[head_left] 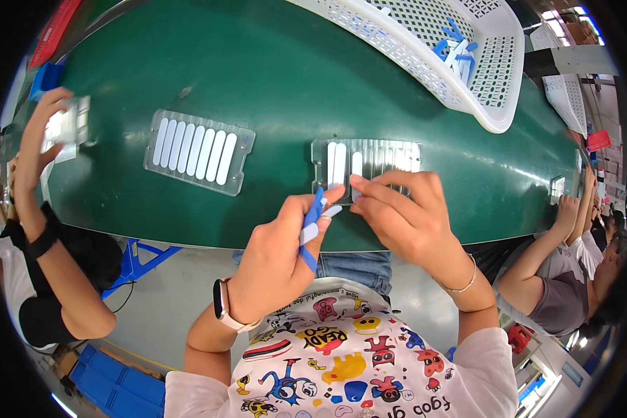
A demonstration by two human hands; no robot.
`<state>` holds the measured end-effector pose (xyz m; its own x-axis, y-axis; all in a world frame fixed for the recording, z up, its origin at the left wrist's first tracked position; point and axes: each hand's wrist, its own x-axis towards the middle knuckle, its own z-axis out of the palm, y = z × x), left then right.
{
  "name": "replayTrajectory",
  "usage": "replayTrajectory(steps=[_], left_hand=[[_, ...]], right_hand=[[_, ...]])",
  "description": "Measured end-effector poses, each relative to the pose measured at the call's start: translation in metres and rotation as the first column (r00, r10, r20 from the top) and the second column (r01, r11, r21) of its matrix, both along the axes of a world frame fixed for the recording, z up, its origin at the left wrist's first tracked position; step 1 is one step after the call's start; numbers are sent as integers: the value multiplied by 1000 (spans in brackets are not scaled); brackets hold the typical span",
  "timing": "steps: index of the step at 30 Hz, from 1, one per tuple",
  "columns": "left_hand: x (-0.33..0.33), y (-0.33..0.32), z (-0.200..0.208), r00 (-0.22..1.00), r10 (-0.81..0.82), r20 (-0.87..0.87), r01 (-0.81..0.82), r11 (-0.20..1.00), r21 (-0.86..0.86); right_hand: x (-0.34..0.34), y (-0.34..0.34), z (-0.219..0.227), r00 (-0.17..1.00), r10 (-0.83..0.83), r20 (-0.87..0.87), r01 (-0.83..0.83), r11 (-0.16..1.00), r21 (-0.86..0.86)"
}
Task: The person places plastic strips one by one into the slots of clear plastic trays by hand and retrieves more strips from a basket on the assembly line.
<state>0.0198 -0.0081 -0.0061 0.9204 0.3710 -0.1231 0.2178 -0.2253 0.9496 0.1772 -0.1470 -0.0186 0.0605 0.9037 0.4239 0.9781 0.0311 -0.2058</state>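
Note:
Several flat strips with rounded ends, blue and white [309,233], are gripped in my left hand [275,244], their ends sticking out past the fingers. My left fingertips are by the near edge of a clear slotted tray [390,155]. Two white strips [336,162] lie side by side in its left slots. My right hand [411,216] pinches the near end of another white strip [357,165], which lies along a slot slightly right of them. The slots farther right show no strips, though my fingers cover their near ends.
Left of my hands lies a second clear tray [237,171] with a row of white strips. A white perforated basket [498,83] with loose blue and white strips stands at the far right. Co-workers' hands [38,139] are at the green table's [272,90] left and right ends.

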Motion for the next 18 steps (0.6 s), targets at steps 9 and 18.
replayTrajectory(steps=[9, 18], left_hand=[[0, -4, 0, 999, 34, 25, -32, 996, -82], [-4, 5, 4, 972, 205, -114, -229, 721, -654]], right_hand=[[-7, 8, 11, 985, -172, 9, 171, 975, -143], [-4, -8, 13, 956, -289, 48, 292, 931, -221]])
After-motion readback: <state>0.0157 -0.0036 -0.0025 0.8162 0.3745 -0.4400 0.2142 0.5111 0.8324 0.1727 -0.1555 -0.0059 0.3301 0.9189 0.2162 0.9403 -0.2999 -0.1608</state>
